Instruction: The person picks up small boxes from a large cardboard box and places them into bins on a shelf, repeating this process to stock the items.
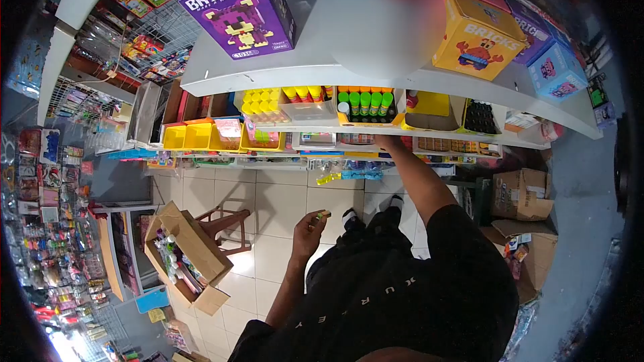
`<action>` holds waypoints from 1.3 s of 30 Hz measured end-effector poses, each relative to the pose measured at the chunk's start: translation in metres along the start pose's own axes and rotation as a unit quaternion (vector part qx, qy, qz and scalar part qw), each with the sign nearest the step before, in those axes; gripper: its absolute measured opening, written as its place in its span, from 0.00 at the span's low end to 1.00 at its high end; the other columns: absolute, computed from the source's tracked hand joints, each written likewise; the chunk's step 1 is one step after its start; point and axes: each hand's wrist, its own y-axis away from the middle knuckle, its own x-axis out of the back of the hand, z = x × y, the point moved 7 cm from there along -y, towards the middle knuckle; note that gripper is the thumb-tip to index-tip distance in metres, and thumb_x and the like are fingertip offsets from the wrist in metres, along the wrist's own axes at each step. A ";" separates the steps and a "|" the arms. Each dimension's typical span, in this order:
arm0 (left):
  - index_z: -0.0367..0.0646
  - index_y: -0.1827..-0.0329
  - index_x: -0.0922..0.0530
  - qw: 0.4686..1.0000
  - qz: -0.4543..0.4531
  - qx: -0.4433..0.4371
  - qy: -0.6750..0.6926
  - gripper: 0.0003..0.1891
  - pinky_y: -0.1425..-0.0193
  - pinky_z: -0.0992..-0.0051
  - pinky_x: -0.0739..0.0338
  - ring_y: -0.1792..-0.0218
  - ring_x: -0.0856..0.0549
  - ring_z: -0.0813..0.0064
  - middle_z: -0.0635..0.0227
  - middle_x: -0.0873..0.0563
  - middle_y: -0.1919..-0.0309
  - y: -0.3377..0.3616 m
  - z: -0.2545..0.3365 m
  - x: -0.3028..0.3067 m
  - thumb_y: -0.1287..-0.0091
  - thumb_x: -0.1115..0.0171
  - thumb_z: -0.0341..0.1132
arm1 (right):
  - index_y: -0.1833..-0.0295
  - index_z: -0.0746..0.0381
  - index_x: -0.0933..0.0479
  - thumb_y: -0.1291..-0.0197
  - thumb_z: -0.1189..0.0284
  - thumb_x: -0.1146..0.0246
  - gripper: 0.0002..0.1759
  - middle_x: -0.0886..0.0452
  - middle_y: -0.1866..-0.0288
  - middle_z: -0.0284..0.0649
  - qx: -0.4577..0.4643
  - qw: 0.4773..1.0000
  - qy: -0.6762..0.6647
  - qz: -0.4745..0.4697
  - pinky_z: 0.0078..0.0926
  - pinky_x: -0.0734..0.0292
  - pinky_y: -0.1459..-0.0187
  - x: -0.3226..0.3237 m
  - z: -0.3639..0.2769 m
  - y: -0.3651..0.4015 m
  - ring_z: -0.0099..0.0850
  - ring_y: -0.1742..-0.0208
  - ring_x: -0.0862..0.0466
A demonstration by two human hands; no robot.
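My left hand (308, 229) is closed in front of my body, above the floor. Between its fingertips is a small tan-and-green piece (323, 215), too small to name. My right arm stretches up to the lower shelf, where my right hand (386, 141) reaches in under the shelf edge. Its fingers are hidden there, beside a tray of small patterned items (357, 139). To its right lie rows of small brown blocks (446, 145). Above it stand green-capped bottles (365, 104) in a tray.
A purple bricks box (241, 13) and a yellow bricks box (479, 37) stand on the top shelf. Yellow bins (196, 137) line the shelf's left. An open carton (194, 255) is beside a brown stool (225, 224). More cartons (523, 194) stand at right.
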 end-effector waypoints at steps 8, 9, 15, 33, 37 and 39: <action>0.41 0.47 0.17 1.000 0.005 -0.003 0.006 0.12 0.70 0.83 0.32 0.74 0.28 0.89 0.77 0.19 0.72 -0.001 -0.003 0.000 0.30 0.38 0.35 | 0.32 0.54 0.31 0.40 0.66 0.38 0.29 0.35 0.28 0.50 0.029 0.987 -0.004 0.159 0.50 0.50 0.24 -0.024 0.018 -0.024 0.47 0.25 0.39; 0.41 0.47 0.17 1.000 0.005 -0.001 0.009 0.12 0.70 0.83 0.32 0.74 0.28 0.89 0.77 0.19 0.72 -0.002 -0.006 0.001 0.30 0.38 0.35 | 0.32 0.54 0.31 0.39 0.66 0.38 0.28 0.34 0.28 0.50 0.029 0.983 -0.007 0.179 0.49 0.49 0.25 -0.029 0.022 -0.028 0.47 0.26 0.38; 0.41 0.47 0.17 1.000 0.016 -0.007 -0.013 0.12 0.71 0.84 0.33 0.75 0.29 0.89 0.77 0.19 0.72 0.003 0.001 0.002 0.30 0.38 0.35 | 0.34 0.54 0.28 0.36 0.66 0.42 0.24 0.30 0.31 0.48 0.033 0.965 -0.051 0.257 0.48 0.43 0.28 -0.021 0.018 -0.023 0.47 0.29 0.33; 0.41 0.46 0.18 0.999 -0.039 -0.025 -0.014 0.13 0.69 0.84 0.31 0.72 0.26 0.88 0.76 0.18 0.70 -0.010 0.016 -0.023 0.28 0.39 0.36 | 0.44 0.66 0.27 0.42 0.88 0.41 0.19 0.21 0.47 0.41 0.115 0.542 -0.832 0.014 0.34 0.25 0.38 0.047 -0.025 0.117 0.37 0.38 0.21; 0.41 0.46 0.18 0.997 -0.064 -0.035 0.015 0.13 0.70 0.84 0.31 0.72 0.26 0.88 0.76 0.18 0.70 -0.018 0.016 -0.034 0.28 0.39 0.35 | 0.44 0.67 0.28 0.42 0.90 0.40 0.20 0.22 0.45 0.42 0.083 0.567 -0.818 0.053 0.29 0.26 0.37 0.070 -0.028 0.147 0.41 0.34 0.23; 0.41 0.46 0.18 0.997 -0.068 -0.039 0.006 0.12 0.70 0.85 0.32 0.72 0.27 0.89 0.77 0.18 0.70 -0.018 0.024 -0.035 0.28 0.39 0.35 | 0.44 0.67 0.28 0.41 0.89 0.39 0.19 0.22 0.45 0.42 0.083 0.583 -0.805 0.064 0.28 0.25 0.37 0.075 -0.027 0.152 0.40 0.36 0.22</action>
